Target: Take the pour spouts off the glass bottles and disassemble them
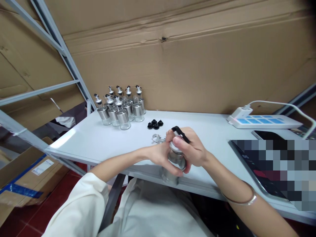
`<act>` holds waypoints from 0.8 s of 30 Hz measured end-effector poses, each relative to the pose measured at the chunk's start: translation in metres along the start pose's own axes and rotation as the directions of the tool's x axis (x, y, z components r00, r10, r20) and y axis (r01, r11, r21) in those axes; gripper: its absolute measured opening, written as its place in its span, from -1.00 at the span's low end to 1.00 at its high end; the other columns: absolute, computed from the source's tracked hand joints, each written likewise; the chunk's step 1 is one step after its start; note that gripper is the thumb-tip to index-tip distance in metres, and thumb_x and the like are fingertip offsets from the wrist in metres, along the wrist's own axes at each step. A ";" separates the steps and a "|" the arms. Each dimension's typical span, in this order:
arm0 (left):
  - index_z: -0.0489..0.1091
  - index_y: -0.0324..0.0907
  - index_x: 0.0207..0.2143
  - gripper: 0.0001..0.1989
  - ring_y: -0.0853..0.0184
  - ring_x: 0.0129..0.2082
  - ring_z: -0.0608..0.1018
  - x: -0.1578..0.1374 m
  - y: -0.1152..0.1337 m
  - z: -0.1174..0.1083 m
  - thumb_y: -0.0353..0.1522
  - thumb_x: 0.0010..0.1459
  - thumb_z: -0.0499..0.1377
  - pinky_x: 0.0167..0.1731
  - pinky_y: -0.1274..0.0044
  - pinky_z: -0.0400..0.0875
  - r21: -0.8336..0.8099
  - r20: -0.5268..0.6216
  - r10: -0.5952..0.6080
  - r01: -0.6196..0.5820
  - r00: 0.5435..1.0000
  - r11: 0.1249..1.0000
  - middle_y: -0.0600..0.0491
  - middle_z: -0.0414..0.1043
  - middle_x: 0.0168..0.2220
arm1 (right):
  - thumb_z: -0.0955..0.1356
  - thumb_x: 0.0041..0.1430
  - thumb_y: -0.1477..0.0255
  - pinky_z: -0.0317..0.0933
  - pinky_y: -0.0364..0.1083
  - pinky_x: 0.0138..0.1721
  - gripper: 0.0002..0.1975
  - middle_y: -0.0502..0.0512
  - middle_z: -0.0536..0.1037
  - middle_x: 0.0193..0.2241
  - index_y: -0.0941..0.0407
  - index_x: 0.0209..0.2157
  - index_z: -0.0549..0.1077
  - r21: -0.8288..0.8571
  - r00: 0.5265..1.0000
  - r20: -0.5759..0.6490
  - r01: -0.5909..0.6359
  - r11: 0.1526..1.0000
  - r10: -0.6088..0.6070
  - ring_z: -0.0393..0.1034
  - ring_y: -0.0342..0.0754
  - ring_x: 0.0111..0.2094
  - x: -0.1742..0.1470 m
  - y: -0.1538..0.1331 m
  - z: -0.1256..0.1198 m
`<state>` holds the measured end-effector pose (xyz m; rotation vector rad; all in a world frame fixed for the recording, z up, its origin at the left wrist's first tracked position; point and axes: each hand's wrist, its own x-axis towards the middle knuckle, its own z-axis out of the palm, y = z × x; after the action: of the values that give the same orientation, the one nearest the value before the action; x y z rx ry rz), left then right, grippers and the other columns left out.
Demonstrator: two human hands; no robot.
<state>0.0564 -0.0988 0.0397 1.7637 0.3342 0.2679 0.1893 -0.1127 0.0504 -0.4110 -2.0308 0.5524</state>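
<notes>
A glass oil bottle point(176, 158) is between my hands near the table's front edge, tilted slightly. My left hand point(160, 156) is wrapped round its upper part. My right hand point(196, 147) closes on the pour spout point(181, 134) at the top, thumb against the silver collar and black lever. Fingers cover much of the bottle's middle. Just beyond my left hand lie small silver parts point(156, 138), partly hidden by it. Farther back sits a small cluster of black stoppers point(155, 124).
Several steel-sleeved oil bottles point(122, 119), most with spouts, are grouped at the white table's point(81, 140) back left. At the right are a power strip point(265, 121) with a charger, a phone point(268, 135) and a tablet point(256, 171). Cardboard point(187, 72) backs the table.
</notes>
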 end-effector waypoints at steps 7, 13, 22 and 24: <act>0.44 -0.26 -0.51 -0.85 0.36 -0.45 0.48 -0.007 -0.001 0.005 -0.42 -0.24 0.28 -0.35 0.51 0.50 -0.038 -0.090 0.008 -0.012 0.996 0.999 0.03 0.45 -0.48 | 0.14 0.28 0.21 0.21 -0.08 -0.51 -0.58 0.10 0.46 -0.57 0.13 -0.50 0.40 0.077 0.980 -0.200 0.030 0.997 -0.014 0.34 -0.08 -0.53 -0.007 -0.003 0.006; 0.41 -0.26 -0.48 -0.83 0.40 -0.46 0.45 -0.026 0.002 0.013 -0.37 -0.18 0.28 -0.40 0.54 0.45 0.024 -0.200 0.023 -0.019 0.980 1.000 0.03 0.43 -0.46 | 0.13 0.29 0.22 0.25 -0.03 -0.44 -0.60 0.15 0.50 -0.49 0.12 -0.43 0.45 0.069 0.948 -0.305 0.113 0.991 -0.087 0.39 -0.02 -0.45 -0.011 -0.005 0.018; 0.44 -0.26 -0.39 -0.81 0.40 -0.43 0.43 -0.043 -0.001 0.015 -0.33 -0.10 0.26 -0.37 0.56 0.36 0.203 -0.329 0.074 -0.006 0.941 0.979 0.05 0.42 -0.43 | 0.15 0.28 0.15 0.15 -0.08 -0.60 -0.58 0.05 0.37 -0.56 0.05 -0.48 0.44 0.028 0.672 -0.734 0.176 0.984 -0.099 0.30 -0.10 -0.59 0.001 -0.006 0.007; 0.43 -0.26 -0.38 -0.78 0.37 -0.39 0.44 -0.053 -0.003 0.014 -0.31 -0.08 0.26 -0.36 0.56 0.35 0.230 -0.430 0.083 0.021 0.899 0.973 0.03 0.44 -0.40 | 0.17 0.26 0.16 0.08 -0.08 -0.62 -0.60 0.05 0.31 -0.57 0.06 -0.52 0.42 -0.163 0.469 -0.850 0.200 0.966 -0.240 0.25 -0.10 -0.61 0.008 -0.002 -0.011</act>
<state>0.0118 -0.1301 0.0337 1.9287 0.6842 0.6789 0.1945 -0.1083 0.0620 -0.3371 -1.0534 0.0663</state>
